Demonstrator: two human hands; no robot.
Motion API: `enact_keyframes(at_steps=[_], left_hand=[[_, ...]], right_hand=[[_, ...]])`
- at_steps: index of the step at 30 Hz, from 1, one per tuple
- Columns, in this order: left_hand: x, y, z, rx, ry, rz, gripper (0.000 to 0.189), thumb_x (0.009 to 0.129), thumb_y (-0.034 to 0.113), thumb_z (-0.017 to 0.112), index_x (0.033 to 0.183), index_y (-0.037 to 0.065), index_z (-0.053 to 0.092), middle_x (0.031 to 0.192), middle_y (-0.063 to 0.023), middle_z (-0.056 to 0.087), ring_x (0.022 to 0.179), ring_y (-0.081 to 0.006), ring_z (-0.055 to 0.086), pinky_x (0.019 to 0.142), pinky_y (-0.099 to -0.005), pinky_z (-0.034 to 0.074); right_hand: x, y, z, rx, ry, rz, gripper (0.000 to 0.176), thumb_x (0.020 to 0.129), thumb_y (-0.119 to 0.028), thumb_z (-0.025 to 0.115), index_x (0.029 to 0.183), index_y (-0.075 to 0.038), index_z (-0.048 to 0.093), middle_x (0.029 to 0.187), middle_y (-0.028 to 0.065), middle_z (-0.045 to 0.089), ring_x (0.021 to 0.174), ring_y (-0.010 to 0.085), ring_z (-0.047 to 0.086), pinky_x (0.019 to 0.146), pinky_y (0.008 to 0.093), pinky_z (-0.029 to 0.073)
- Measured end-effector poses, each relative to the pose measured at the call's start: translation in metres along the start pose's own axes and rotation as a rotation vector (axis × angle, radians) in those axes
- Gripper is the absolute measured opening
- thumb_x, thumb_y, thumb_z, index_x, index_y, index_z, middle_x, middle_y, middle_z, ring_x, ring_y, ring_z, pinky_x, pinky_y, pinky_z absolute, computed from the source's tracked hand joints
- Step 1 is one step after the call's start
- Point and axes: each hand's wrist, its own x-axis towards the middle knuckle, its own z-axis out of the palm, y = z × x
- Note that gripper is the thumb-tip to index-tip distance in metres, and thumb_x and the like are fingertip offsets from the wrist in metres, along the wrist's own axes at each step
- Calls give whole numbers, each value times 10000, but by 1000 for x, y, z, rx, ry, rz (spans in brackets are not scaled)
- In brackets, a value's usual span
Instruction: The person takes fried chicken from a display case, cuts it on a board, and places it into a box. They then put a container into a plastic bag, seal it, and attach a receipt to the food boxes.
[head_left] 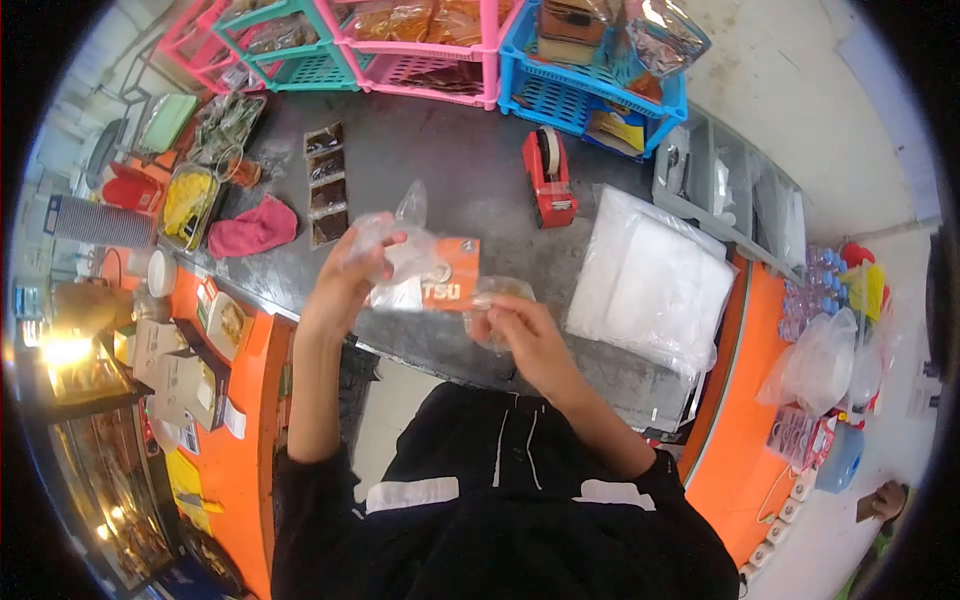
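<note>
My left hand (362, 262) is closed on a clear plastic bag (408, 245) at the middle of the view, above the dark counter. My right hand (515, 325) pinches a clear packet (497, 300) whose contents are hard to make out. Between the two hands lies an orange and white printed item (452, 272), partly covered by the plastic. Beyond my hands, a red tape dispenser (550, 178) stands on the counter, and a row of dark sauce sachets (327, 185) lies to the left.
White plastic bags (650, 280) are stacked at the right. Pink (425, 75) and blue (590, 90) racks line the back beside a grey divided tray (735, 185). A pink cloth (253, 227) and a tray of yellow packets (190, 205) lie left.
</note>
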Motion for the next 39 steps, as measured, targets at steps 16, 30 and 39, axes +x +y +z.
enact_keyframes(at_steps=[16,30,39], left_hand=[[-94,-47,26,575,164,-32,260,839,122,566,1044,-22,497,879,-35,525,787,-112,490,690,-232,403],[-84,43,59,1607,-193,-11,441,700,158,686,1079,3,520,989,-163,559,790,-320,567,661,-383,456],[-100,-27,24,396,314,-352,206,905,186,481,1074,72,511,479,35,391,343,-44,301,327,-205,251]], right_hand=[[-2,34,45,-955,-91,-553,219,724,-168,601,897,-37,573,806,70,555,798,233,573,688,361,453],[212,-10,-391,-836,964,-438,175,794,-109,575,896,22,630,643,139,619,571,215,617,520,303,456],[316,26,-467,-1062,1239,99,159,752,-154,606,783,-2,637,840,229,621,825,384,610,735,448,496]])
